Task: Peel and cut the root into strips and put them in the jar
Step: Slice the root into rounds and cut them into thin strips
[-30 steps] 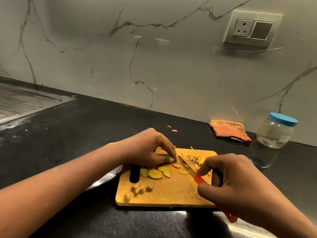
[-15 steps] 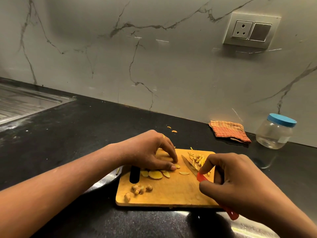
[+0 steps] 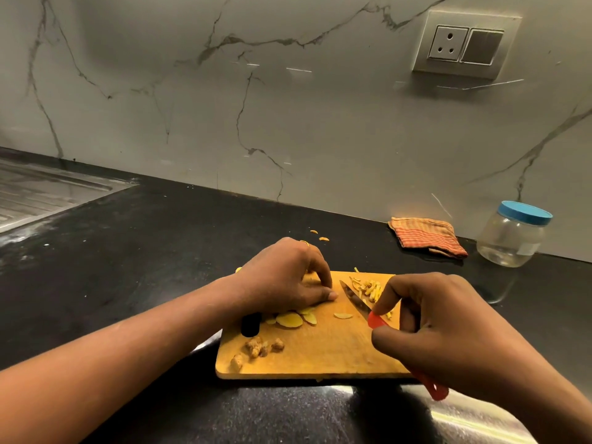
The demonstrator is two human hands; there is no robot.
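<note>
Wooden cutting board (image 3: pixel 320 357) is lying on the black surface (image 3: pixel 144 251). The left hand (image 3: pixel 285 277) is curling its fingers down over some root slices (image 3: pixel 289 319) and holding them on the board. The right hand (image 3: pixel 448 325) is gripping the knife (image 3: pixel 354 298) by its red handle, and the blade is pointing away, just beside the left fingertips. Cut strips (image 3: pixel 371 288) are sitting in a small heap behind the blade. Brown peel bits (image 3: pixel 256 346) are lying at the board's near left. The clear jar (image 3: pixel 512 238), blue lid on, is standing far right by the wall, beside a folded orange cloth (image 3: pixel 427 235).
</note>
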